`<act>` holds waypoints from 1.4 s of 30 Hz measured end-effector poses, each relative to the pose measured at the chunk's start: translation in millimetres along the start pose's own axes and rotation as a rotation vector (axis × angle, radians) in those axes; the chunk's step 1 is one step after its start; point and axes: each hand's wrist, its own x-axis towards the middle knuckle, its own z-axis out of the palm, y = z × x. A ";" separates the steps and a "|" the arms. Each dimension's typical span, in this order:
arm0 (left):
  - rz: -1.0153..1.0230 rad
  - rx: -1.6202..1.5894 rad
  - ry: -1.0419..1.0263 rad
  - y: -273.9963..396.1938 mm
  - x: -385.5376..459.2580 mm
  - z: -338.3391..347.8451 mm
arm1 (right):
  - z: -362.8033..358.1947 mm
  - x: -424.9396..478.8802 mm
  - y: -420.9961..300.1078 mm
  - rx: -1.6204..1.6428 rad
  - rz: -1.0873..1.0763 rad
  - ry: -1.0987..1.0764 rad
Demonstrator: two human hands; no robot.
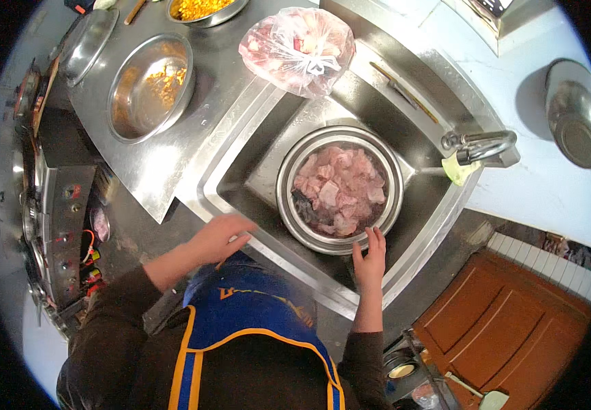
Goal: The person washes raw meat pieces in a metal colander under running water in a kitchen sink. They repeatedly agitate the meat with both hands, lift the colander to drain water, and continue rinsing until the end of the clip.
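A steel basin (289, 225) stands in the stainless sink (270, 148) before me. It holds cut pieces of pale pink raw meat (344, 179) in liquid, with a darker piece at the left side. My right hand (370, 259) is at the basin's near right rim, fingers apart and holding nothing; whether the fingertips touch the rim I cannot tell. Over the sink's near left edge is my left hand (221, 237), empty, its thumb apart from the fingers. A knotted clear plastic bag (298, 51) of raw meat rests at the sink's far edge.
On the left counter are a steel bowl (131, 110) with yellow residue and another bowl (208, 20) of yellow food. A faucet (485, 143) with a pale green cloth (459, 169) stands at right. Behind the sink lies a thin rod (403, 91). A stove (70, 220) is far left.
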 end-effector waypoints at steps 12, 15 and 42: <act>-0.270 -0.122 -0.246 -57.7 -95.7 48.5 | 18.3 -25.6 -16.9 0.205 -0.117 -0.121; -0.121 -0.197 -0.151 -99.1 -106.5 80.2 | 12.7 -38.9 -8.5 0.346 -0.149 -0.333; 0.162 0.266 -0.417 19.3 20.9 -97.6 | -3.1 -66.8 -10.0 0.661 -0.229 -0.483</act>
